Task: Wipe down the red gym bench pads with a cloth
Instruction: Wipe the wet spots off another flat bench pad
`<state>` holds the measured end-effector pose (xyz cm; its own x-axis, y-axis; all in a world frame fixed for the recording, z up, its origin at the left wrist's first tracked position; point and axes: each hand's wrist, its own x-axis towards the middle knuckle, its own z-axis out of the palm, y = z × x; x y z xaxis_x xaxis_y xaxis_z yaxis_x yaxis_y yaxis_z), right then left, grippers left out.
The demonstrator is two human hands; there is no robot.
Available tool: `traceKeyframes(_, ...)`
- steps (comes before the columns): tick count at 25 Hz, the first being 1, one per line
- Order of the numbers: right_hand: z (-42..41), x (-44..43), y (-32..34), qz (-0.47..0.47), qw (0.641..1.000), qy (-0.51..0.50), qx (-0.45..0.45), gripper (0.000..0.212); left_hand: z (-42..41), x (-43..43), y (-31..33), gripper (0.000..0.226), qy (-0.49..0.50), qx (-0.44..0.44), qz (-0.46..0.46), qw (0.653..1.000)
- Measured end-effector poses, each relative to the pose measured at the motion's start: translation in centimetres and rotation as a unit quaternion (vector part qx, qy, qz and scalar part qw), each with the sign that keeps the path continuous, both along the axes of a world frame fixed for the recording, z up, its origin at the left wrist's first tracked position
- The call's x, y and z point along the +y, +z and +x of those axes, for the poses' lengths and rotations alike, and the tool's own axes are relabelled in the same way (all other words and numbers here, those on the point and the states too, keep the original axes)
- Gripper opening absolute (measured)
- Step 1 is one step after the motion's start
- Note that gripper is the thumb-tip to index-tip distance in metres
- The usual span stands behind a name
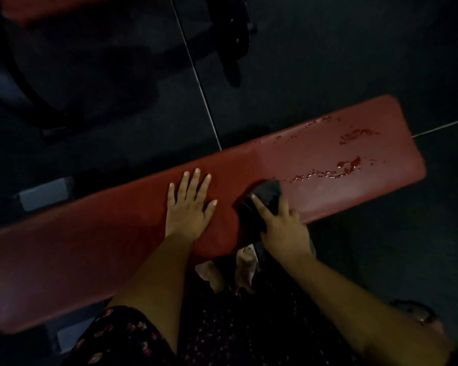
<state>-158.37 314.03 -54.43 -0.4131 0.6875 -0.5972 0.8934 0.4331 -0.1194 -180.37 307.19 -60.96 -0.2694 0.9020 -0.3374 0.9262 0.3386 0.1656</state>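
Observation:
A long red bench pad (90,247) runs from lower left to upper right across the view. Its right part carries wet droplets and streaks (336,170). My left hand (188,207) lies flat on the pad's middle, fingers spread, holding nothing. Just to its right, my right hand (283,228) presses a dark cloth (267,196) onto the pad near its front edge, with the index finger stretched over the cloth. Part of the cloth hangs over the pad's front edge under my hand.
Dark gym floor surrounds the bench. A black machine frame (24,83) with another red pad (50,6) stands at the upper left, and a thin metal rod (196,75) crosses behind the bench. My bare feet (230,270) stand below the front edge.

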Motion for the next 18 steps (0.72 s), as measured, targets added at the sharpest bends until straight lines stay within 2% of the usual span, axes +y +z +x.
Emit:
traceKeyframes(4, 5.5, -3.7, -0.5, 0.043, 0.998, 0.011, -0.036, 0.104, 1.0, -0.4, -0.2, 0.063, 0.013, 0.024, 0.073, 0.997)
traceKeyframes(7, 5.7, -3.1, -1.1, 0.080, 0.996, -0.002, -0.037, 0.101, 2.5, 0.6, 0.4, 0.060, 0.016, 0.013, 0.124, 0.992)
traceKeyframes(10, 2.4, 0.0, -1.0, 0.100, 0.994, -0.015, -0.034, 0.088, 3.2, 3.2, 1.2, 0.063, -0.017, -0.024, 0.062, 0.998)
traceKeyframes(12, -0.8, 3.1, -0.6, 0.108, 0.994, 0.012, -0.020, 0.076, 3.1, 4.1, 1.2, 0.067, -0.020, -0.039, 0.016, 0.999)
traceKeyframes(14, -3.8, 6.1, -0.3, 0.106, 0.993, 0.049, -0.014, 0.067, 2.8, 4.0, 1.1, 0.068, -0.032, -0.032, 0.010, 0.999)
traceKeyframes(18, -8.0, 10.7, -0.2, 0.104, 0.994, 0.033, -0.012, 0.063, 1.7, 3.7, 1.4, 0.067, -0.074, -0.031, -0.020, 0.997)
